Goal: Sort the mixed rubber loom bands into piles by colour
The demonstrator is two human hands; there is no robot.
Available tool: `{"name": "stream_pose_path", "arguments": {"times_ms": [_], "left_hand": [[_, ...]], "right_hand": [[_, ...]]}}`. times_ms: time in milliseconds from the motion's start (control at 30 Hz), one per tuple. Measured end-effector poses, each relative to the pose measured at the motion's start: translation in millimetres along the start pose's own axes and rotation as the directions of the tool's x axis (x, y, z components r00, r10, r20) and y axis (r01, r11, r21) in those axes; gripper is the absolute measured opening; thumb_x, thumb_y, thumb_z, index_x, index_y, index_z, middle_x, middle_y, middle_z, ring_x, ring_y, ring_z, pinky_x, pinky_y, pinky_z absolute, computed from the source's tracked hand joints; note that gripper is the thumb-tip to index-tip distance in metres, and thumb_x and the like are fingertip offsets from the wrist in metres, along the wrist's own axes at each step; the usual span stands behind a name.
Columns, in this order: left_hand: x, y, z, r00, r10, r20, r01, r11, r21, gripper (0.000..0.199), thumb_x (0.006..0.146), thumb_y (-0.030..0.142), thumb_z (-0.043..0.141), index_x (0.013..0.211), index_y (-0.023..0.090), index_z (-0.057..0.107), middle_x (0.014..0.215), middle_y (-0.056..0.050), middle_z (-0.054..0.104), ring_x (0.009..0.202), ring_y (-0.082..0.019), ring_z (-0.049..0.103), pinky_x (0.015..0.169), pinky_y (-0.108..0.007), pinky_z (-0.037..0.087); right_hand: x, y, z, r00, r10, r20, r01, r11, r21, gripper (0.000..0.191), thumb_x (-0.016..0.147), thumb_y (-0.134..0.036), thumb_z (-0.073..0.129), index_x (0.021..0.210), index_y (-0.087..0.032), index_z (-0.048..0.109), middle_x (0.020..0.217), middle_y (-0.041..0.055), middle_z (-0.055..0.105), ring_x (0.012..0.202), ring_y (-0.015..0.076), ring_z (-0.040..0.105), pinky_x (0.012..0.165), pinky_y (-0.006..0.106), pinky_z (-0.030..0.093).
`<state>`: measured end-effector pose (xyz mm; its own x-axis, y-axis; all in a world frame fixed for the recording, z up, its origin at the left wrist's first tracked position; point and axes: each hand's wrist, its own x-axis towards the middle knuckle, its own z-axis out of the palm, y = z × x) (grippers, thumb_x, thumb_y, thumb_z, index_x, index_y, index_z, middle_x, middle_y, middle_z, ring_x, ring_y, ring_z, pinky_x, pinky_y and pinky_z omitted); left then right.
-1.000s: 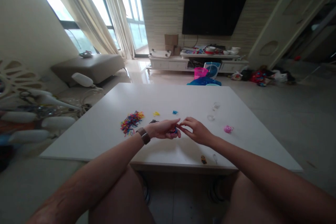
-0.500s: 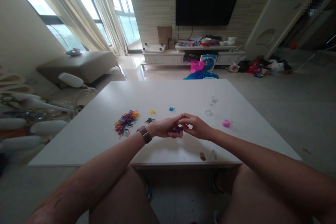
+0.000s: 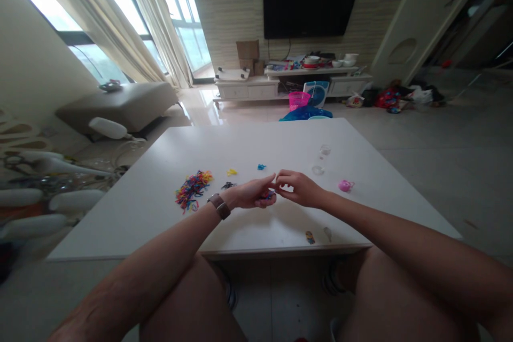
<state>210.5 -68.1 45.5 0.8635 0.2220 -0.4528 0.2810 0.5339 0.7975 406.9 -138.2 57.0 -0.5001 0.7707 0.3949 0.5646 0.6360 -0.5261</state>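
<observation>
Above the white table [image 3: 296, 141], my left hand [image 3: 253, 194] is curled round several small coloured rubber bands [image 3: 269, 195], mostly red and blue. My right hand [image 3: 300, 188] meets its fingertips, thumb and fingers pinched together; whatever lies between them is too small to make out. A heap of mixed rubber bands [image 3: 194, 189] lies to the left of my hands. Smaller groups sit behind them: black bands [image 3: 228, 185], yellow bands [image 3: 231, 172] and blue bands [image 3: 262, 166].
Toward the right stand a pink object [image 3: 345, 186] and clear plastic pieces [image 3: 318, 170]. Near the front edge lie a small yellow-and-blue figure [image 3: 310, 237] and a pale flat piece [image 3: 327, 233]. A pink basket [image 3: 298, 99] stands beyond the table.
My hands have come slightly apart at the fingertips, the left thumb now lifted off the right fingers. The left fingers stay curled round the bands. The view has shifted a little.
</observation>
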Motion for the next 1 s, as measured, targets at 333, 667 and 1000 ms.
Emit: {"name": "stream_pose_path", "arguments": {"times_ms": [333, 667, 1000], "left_hand": [[-17, 11, -62.2, 0.865, 0.048, -0.5, -0.19, 0.953, -0.238, 0.017, 0.087, 0.011, 0.049, 0.085, 0.006, 0.065, 0.061, -0.004, 0.054, 0.048, -0.008, 0.047, 0.039, -0.015, 0.033], [-37, 10, -75.2, 0.791, 0.03, -0.612, -0.368, 0.821, -0.436, 0.031, 0.086, 0.003, 0.043, 0.112, -0.005, 0.059, 0.084, -0.019, 0.067, 0.075, -0.019, 0.07, 0.067, -0.023, 0.058], [-38, -7, -93.0, 0.794, 0.083, -0.602, -0.39, 0.829, -0.4, 0.04, 0.078, -0.011, 0.046, 0.114, -0.001, 0.061, 0.098, -0.02, 0.069, 0.087, -0.018, 0.071, 0.073, -0.02, 0.056]], "right_hand": [[14, 68, 34, 0.886, 0.421, -0.196, -0.448, 0.886, -0.119, 0.005, 0.081, -0.016, 0.067, 0.077, -0.017, 0.066, 0.083, 0.0014, 0.063, 0.069, 0.0117, 0.056, 0.07, 0.024, 0.041], [81, 121, 90, 0.736, 0.578, -0.353, -0.655, 0.739, -0.155, 0.006, 0.081, -0.019, 0.064, 0.076, -0.02, 0.066, 0.094, 0.0045, 0.067, 0.078, 0.0155, 0.057, 0.067, 0.025, 0.038], [92, 71, 129, 0.693, 0.358, -0.626, -0.327, 0.93, 0.17, 0.009, 0.086, -0.021, 0.056, 0.08, -0.019, 0.062, 0.08, 0.001, 0.061, 0.073, 0.0156, 0.056, 0.07, 0.028, 0.044]]}}
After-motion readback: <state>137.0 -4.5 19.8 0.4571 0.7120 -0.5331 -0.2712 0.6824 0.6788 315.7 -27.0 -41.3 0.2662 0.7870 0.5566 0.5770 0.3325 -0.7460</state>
